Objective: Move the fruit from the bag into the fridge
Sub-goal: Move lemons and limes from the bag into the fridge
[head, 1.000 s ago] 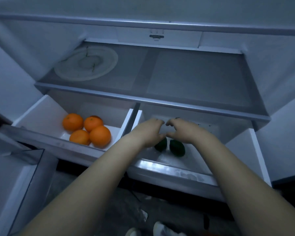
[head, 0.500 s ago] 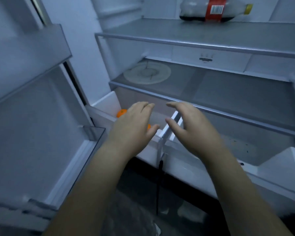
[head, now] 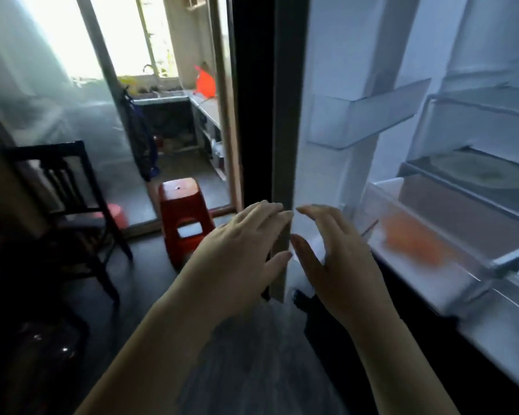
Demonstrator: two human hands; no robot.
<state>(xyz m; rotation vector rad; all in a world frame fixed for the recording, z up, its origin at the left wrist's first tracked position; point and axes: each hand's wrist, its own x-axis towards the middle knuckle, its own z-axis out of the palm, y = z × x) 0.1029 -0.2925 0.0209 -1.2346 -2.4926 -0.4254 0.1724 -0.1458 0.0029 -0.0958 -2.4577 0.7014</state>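
- View has swung left since 0.5 s ago: the fridge [head: 477, 130] interior, then centre frame, now sits at 2–4 o'clock. A room fills the left half.
- Both hands have lifted from over the drawers, where they were 1.0 s ago. They now hover mid-frame before the edge of the open fridge door [head: 282, 130].
- Left hand [head: 240, 259]: fingers straight and spread, holding nothing. Its fingertips overlap the door edge; contact cannot be told.
- Right hand [head: 339, 265]: fingers apart and slightly curved, thumb out, holding nothing.
- Oranges [head: 411, 241]: an orange blur in the left drawer [head: 384, 187], at 3 o'clock from the right hand. The drawer is pulled out, as before.
- The right drawer with the green fruit, seen 1.0 s ago, has left the frame.
- Round plate [head: 477, 175] on the shelf at 12 o'clock from the oranges.
- Translucent plastic [head: 252, 348] lies on the floor at 6 o'clock, between the forearms. Whether it is the bag cannot be told.
- Red stool [head: 183, 217] at 10 o'clock from the left hand, dark chair [head: 72, 205] at 9 o'clock, glass door [head: 72, 100] behind them.
- The door edge stands between the two hands in the frame.
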